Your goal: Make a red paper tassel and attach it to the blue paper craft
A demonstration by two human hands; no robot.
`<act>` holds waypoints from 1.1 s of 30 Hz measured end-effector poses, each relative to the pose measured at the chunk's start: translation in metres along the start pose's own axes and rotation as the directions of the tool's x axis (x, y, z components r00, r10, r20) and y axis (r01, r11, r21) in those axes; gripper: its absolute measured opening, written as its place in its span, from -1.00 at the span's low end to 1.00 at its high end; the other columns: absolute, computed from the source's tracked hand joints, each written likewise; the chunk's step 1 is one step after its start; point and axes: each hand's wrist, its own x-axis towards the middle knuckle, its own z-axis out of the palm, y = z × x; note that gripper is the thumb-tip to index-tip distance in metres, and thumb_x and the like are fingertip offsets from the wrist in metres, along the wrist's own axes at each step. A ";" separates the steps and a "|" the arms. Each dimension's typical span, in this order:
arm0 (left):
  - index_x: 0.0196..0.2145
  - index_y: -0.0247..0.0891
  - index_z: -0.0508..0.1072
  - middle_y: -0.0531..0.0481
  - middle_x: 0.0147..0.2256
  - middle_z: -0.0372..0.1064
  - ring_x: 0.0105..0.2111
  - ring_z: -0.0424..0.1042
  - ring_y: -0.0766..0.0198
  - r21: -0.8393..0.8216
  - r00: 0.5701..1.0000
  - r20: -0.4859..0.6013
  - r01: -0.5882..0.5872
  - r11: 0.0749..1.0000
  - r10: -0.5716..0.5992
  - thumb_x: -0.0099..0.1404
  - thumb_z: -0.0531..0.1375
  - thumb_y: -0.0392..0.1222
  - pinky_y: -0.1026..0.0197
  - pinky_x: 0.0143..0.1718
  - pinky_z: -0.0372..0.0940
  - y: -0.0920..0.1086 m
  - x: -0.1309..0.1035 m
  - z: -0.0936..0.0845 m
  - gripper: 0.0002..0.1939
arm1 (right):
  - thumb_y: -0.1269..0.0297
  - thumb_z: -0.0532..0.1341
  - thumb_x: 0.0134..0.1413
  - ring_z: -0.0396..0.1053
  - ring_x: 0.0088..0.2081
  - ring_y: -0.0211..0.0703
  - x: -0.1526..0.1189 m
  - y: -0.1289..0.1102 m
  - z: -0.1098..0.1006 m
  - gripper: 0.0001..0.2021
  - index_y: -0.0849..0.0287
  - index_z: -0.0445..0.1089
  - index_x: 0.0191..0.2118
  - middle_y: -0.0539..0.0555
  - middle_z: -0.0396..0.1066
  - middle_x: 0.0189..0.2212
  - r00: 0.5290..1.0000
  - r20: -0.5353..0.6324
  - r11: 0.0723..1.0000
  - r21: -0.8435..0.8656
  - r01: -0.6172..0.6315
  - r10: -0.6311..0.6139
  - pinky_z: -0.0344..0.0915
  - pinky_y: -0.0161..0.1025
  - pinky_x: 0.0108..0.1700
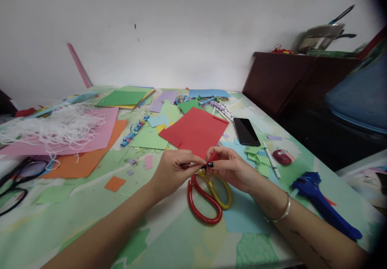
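Observation:
My left hand [173,170] and my right hand [232,168] meet fingertip to fingertip above the table, both closed in a pinch. Whatever is between the fingers is mostly hidden; a bit of red shows by my right thumb and index finger, and I cannot tell if it is separate from the sheet behind. Just beyond the hands lies a large red paper sheet [195,130]. Below them rest scissors with one red and one yellow handle [208,220], their blades hidden under my hands. A light blue sheet [244,216] lies under my right wrist.
A black phone [246,132], a white marker [272,161] and a blue glue gun [325,206] lie to the right. White yarn [63,128] covers pink paper at left, near black scissors [18,184]. Green sheets [123,98], a decorated blue strip [134,131] and scraps lie around.

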 end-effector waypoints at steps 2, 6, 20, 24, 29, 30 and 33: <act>-0.42 -0.29 0.59 0.03 -0.60 0.41 -0.63 0.23 0.43 0.008 0.999 -0.002 0.035 0.999 -0.035 0.17 0.25 -0.32 0.36 -0.59 0.09 0.001 0.000 0.000 -0.91 | 0.44 0.35 -0.19 0.34 -0.49 -0.29 0.000 0.000 0.001 -0.87 0.21 0.40 -0.44 -0.03 0.38 -0.56 1.000 -0.012 1.000 -0.012 0.025 -0.026 0.23 -0.32 -0.39; -0.42 -0.30 0.59 -0.02 -0.56 0.48 -0.62 0.24 0.42 -0.002 0.997 0.002 0.072 0.997 -0.072 0.17 0.25 -0.31 0.34 -0.58 0.10 0.003 0.000 0.000 -0.91 | 0.44 0.37 -0.19 0.37 -0.45 -0.27 0.000 0.001 0.001 -0.86 0.22 0.40 -0.44 -0.01 0.41 -0.53 0.998 -0.032 0.997 -0.052 0.057 -0.059 0.24 -0.32 -0.35; -0.42 -0.32 0.60 -0.03 -0.58 0.47 -0.64 0.24 0.41 0.012 0.994 -0.031 0.108 0.994 -0.108 0.16 0.26 -0.28 0.34 -0.59 0.10 0.002 0.000 0.001 -0.90 | 0.41 0.37 -0.17 0.37 -0.44 -0.26 -0.001 0.004 0.001 -0.85 0.19 0.39 -0.43 -0.02 0.44 -0.49 0.984 -0.064 0.967 -0.208 0.149 -0.165 0.26 -0.31 -0.37; -0.42 -0.33 0.60 -0.04 -0.57 0.47 -0.65 0.20 0.43 -0.001 0.986 -0.012 0.169 0.986 -0.169 0.14 0.26 -0.27 0.34 -0.62 0.07 0.003 0.000 0.002 -0.89 | 0.42 0.37 -0.17 0.37 -0.45 -0.26 -0.001 0.004 0.002 -0.86 0.19 0.40 -0.43 -0.02 0.43 -0.50 0.983 -0.066 0.961 -0.231 0.150 -0.170 0.26 -0.30 -0.37; -0.43 -0.31 0.60 -0.02 -0.58 0.44 -0.65 0.17 0.43 -0.034 0.975 -0.017 0.219 0.975 -0.220 0.13 0.26 -0.21 0.34 -0.63 0.06 0.001 0.000 0.002 -0.87 | 0.38 0.36 -0.14 0.37 -0.46 -0.25 -0.001 0.003 0.004 -0.87 0.18 0.40 -0.43 -0.01 0.44 -0.50 0.985 -0.078 0.966 -0.221 0.136 -0.157 0.26 -0.30 -0.39; -0.43 -0.31 0.59 -0.02 -0.58 0.44 -0.65 0.16 0.43 -0.038 0.974 -0.016 0.226 0.973 -0.227 0.13 0.26 -0.21 0.34 -0.63 0.05 0.001 0.000 0.002 -0.87 | 0.37 0.36 -0.14 0.37 -0.46 -0.25 -0.001 0.003 0.004 -0.87 0.18 0.40 -0.43 -0.01 0.44 -0.50 0.985 -0.079 0.967 -0.215 0.134 -0.154 0.26 -0.30 -0.39; -0.43 -0.32 0.59 0.00 -0.58 0.42 -0.65 0.13 0.44 -0.044 0.971 -0.012 0.239 0.970 -0.240 0.13 0.26 -0.24 0.34 -0.63 0.03 0.001 -0.001 0.002 -0.88 | 0.37 0.37 -0.15 0.38 -0.45 -0.24 0.000 0.003 0.004 -0.86 0.18 0.40 -0.42 -0.01 0.44 -0.50 0.985 -0.083 0.971 -0.197 0.133 -0.151 0.26 -0.30 -0.38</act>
